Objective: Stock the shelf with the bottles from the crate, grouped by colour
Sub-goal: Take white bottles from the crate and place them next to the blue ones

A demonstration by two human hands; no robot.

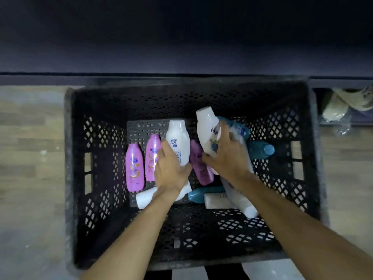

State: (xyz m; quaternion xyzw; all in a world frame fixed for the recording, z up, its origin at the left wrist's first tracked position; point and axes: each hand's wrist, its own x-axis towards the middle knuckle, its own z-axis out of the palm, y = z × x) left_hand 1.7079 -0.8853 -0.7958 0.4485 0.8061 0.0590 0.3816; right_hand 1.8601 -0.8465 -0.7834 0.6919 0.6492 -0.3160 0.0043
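Deep in the black crate (90,138) at mid-frame, left hand (171,170) curled round one white bottle (178,142), right hand (224,156) round another (209,132); smooth stiff plastic, probably light and slippery, best gripped mid-body.

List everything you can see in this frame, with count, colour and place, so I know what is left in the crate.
crate: one, black lattice plastic, on the floor at centre
white bottles: at least five; one in the left hand, one in the right hand, three lying along the crate's near side
pink bottles: two, side by side at the crate's left
purple bottle: one, darker, between the hands
teal bottles: three, at right, near centre, and behind the right hand
floor: wood pattern
beige bagged items: upper right, unclear
left hand: grips a white bottle
right hand: grips a white bottle
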